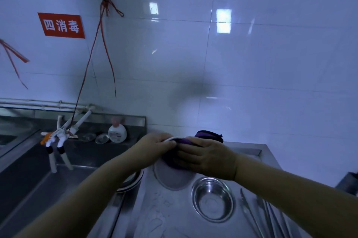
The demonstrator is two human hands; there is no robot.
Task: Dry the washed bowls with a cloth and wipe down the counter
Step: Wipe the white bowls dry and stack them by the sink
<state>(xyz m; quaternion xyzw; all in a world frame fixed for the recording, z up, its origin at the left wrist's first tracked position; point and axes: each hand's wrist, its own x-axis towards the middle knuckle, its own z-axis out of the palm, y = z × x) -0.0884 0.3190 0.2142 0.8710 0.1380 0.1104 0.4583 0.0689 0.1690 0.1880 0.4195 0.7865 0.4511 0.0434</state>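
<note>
left hand (157,143) gripping white bowl (171,175) rim steady near worktop's (249,149) back edge, right hand (205,157) pressing purple cloth (183,142) inside to dry.

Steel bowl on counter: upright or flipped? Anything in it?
Upright and empty: steel bowl opens upward on the counter, bare shiny inside showing.

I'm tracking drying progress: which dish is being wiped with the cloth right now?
The white dish held by both hands, under the purple cloth; the steel bowl sits untouched on the counter.
</note>
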